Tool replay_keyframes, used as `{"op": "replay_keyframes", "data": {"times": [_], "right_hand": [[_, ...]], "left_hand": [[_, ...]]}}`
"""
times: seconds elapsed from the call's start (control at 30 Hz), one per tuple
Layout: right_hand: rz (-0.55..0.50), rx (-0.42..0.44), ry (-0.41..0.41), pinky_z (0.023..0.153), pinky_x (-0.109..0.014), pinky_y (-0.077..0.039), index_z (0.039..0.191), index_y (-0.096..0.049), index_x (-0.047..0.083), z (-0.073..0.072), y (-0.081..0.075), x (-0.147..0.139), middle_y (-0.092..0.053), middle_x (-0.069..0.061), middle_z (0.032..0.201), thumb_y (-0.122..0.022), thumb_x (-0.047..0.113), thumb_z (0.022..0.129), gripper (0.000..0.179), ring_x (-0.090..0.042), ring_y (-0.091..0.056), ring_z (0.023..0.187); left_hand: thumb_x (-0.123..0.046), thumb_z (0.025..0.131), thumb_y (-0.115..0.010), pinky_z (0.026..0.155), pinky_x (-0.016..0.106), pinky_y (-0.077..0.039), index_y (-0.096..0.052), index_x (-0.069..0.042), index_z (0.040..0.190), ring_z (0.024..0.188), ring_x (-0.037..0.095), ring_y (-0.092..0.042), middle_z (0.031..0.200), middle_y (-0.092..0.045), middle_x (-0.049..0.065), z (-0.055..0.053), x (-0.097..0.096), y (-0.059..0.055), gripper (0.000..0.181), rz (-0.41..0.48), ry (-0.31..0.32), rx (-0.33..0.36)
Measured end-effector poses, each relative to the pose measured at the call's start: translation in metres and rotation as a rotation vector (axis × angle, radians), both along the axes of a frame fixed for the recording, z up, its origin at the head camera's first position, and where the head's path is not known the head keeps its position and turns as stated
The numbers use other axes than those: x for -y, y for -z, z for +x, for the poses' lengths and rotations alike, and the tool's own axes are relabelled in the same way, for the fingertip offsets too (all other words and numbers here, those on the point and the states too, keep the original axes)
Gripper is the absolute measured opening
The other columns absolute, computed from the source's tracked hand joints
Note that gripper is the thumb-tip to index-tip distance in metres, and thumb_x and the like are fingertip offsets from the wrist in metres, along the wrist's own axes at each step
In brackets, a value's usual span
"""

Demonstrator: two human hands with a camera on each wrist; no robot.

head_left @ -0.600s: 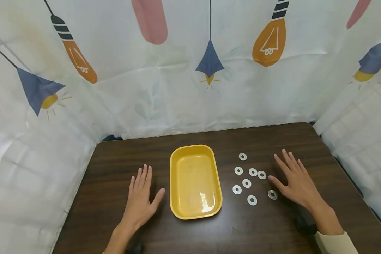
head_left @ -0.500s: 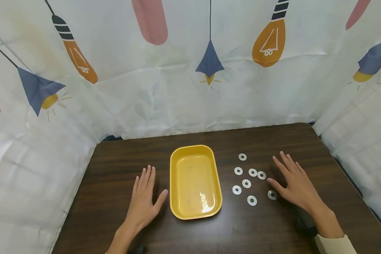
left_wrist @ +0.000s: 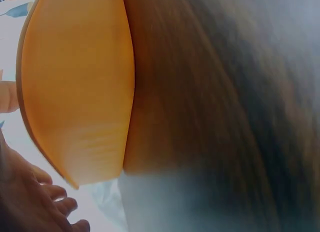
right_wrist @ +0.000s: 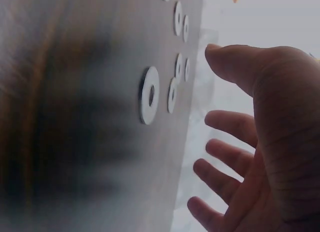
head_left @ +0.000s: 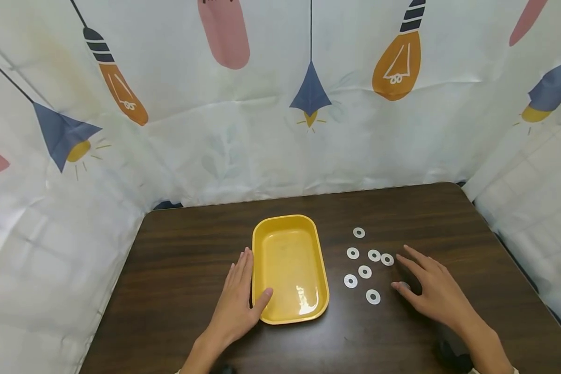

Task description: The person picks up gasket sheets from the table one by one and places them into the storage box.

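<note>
My left hand (head_left: 235,304) lies along the left side of a yellow tray (head_left: 287,259), fingers straight beside the wall and thumb reaching over the rim. In the left wrist view the tray's outer wall (left_wrist: 77,87) fills the left half, with the thumb at its rim and the other fingers below. Over the right of the table hovers my right hand (head_left: 437,293), its fingers spread and slightly bent around nothing. A flat metal washer (head_left: 404,285) shows partly behind its thumb; in the right wrist view a washer (right_wrist: 149,96) lies flat, apart from the fingertips.
Several more washers lie between the tray and the right hand, among them one at the back (head_left: 359,232) and one at the front (head_left: 373,296). The dark wooden table (head_left: 191,228) ends at a white patterned curtain (head_left: 262,145) behind and on both sides.
My left hand has moved right, from bare table to the tray's left side. My right hand has shifted slightly nearer the front, its fingers bending, and now partly covers the nearest washer.
</note>
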State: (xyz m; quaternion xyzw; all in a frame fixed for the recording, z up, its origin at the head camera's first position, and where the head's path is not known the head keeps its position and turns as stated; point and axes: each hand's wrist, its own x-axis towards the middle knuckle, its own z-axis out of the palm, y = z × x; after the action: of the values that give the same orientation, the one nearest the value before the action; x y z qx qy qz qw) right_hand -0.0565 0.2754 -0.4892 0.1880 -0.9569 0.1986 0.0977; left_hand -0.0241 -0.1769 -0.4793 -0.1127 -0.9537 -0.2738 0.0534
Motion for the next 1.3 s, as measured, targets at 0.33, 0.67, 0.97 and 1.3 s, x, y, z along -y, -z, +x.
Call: {"op": "replay_keyframes", "data": {"times": [0.33, 0.67, 0.97, 1.3], "right_hand": [[0.033, 0.033, 0.035, 0.095, -0.068, -0.049, 0.132, -0.073, 0.007, 0.015, 0.008, 0.009, -0.070, -0.016, 0.129, -0.090, 0.036, 0.082, 0.061, -0.042, -0.067, 0.116], [0.054, 0.051, 0.074, 0.087, -0.062, -0.051, 0.122, -0.078, 0.010, 0.025, 0.013, 0.007, -0.071, -0.006, 0.108, -0.091, 0.028, 0.081, 0.046, -0.029, -0.072, 0.096], [0.026, -0.012, 0.063, 0.079, -0.056, -0.054, 0.109, -0.078, 0.016, 0.026, 0.016, 0.003, -0.072, 0.003, 0.100, -0.092, 0.019, 0.079, 0.033, -0.018, -0.070, 0.081], [0.032, 0.099, 0.098, 0.083, -0.057, -0.053, 0.103, -0.075, 0.009, 0.022, 0.011, 0.005, -0.072, -0.004, 0.099, -0.087, 0.020, 0.085, 0.024, -0.018, -0.068, 0.079]], "left_hand": [[-0.050, 0.098, -0.067, 0.137, 0.030, 0.002, -0.016, 0.000, 0.169, 0.167, 0.035, -0.018, 0.179, -0.016, 0.017, 0.003, -0.006, 0.007, 0.100, -0.028, -0.036, 0.022], [-0.050, 0.094, -0.071, 0.139, 0.035, -0.006, -0.020, 0.000, 0.168, 0.167, 0.030, -0.018, 0.179, -0.015, 0.015, 0.006, -0.011, 0.010, 0.103, -0.042, -0.074, 0.035], [-0.047, 0.095, -0.070, 0.131, 0.057, -0.029, -0.025, 0.002, 0.166, 0.165, 0.030, -0.024, 0.179, -0.017, 0.015, 0.005, -0.016, 0.009, 0.097, -0.073, -0.044, -0.016], [-0.048, 0.095, -0.069, 0.130, 0.057, -0.032, -0.018, 0.003, 0.167, 0.163, 0.032, -0.028, 0.177, -0.020, 0.019, 0.005, -0.017, 0.011, 0.102, -0.097, -0.048, -0.022]]}}
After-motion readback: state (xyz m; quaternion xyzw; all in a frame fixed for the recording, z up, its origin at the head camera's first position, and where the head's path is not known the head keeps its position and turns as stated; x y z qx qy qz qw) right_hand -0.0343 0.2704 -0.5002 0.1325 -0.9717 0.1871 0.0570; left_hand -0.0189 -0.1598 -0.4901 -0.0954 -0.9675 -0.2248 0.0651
